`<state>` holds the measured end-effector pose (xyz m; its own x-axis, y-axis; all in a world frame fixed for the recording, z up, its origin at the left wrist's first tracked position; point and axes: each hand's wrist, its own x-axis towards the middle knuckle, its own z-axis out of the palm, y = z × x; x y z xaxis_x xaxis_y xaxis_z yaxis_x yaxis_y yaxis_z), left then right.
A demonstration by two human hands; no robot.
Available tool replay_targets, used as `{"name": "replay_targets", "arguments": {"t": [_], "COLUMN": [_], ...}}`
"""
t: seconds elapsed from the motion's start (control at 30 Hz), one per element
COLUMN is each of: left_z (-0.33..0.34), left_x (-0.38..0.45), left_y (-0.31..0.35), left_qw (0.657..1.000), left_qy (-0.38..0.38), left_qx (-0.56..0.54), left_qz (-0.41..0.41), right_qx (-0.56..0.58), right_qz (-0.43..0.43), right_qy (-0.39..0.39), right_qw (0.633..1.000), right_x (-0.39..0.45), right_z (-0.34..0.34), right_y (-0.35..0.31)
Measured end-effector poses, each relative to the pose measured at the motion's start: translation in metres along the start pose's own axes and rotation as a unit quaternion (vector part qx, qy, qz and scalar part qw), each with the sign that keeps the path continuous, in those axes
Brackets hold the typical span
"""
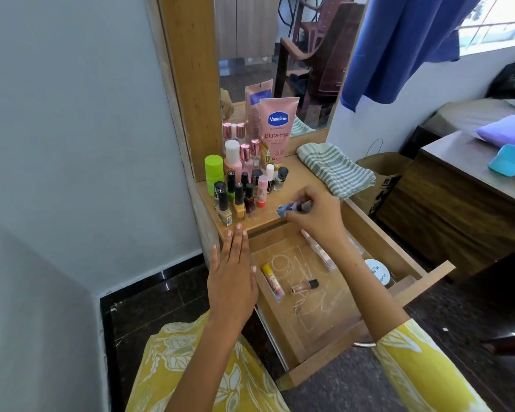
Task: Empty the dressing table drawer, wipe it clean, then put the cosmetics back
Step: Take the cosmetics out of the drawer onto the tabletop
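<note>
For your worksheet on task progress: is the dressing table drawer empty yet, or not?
Not empty. The open drawer holds a yellow-capped tube, a small black-capped bottle, a white-lidded jar and a long clear tube.

bottles (241, 185) on tabletop (292, 200) left | towel (336, 168) right | drawer (378, 233) open below

The right hand (312, 215) pinches a small blue-capped tube (295, 208) above the front edge of the worktop (295, 185). The left hand (232, 275), fingers straight, rests at the worktop's front left corner, near the nail polish bottles (235, 197). A Vaseline tube (277, 129) stands at the back, against the mirror (280, 55), and a striped cloth (336, 168) lies at the right edge. The open drawer (422, 278) holds a yellow-capped stick (272, 281), a small bottle (305, 285) and a white jar (378, 273).
</note>
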<state>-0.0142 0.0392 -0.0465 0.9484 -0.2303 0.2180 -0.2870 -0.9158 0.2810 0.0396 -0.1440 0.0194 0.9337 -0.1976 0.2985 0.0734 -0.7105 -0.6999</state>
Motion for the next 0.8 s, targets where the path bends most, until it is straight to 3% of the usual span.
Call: {"name": "replay_targets", "arguments": {"t": [0.13, 0.53, 0.8], "left_z": [0.003, 0.010, 0.012], "left_x": [0.000, 0.002, 0.001], "left_y": [0.000, -0.003, -0.003], "left_qw": [1.000, 1.000, 0.999], "left_qy": [0.015, 0.015, 0.017], "left_qx": [-0.001, 0.013, 0.034], "left_qz": [0.001, 0.005, 0.005], "right_qx": [0.055, 0.056, 0.024], "right_qz": [0.033, 0.062, 0.039], "right_qy": [0.008, 0.109, 0.043], "right_qw": [0.998, 0.991, 0.998], "right_x": [0.016, 0.028, 0.033], "right_z": [0.014, 0.043, 0.038], "right_y": [-0.006, -0.003, -0.007]}}
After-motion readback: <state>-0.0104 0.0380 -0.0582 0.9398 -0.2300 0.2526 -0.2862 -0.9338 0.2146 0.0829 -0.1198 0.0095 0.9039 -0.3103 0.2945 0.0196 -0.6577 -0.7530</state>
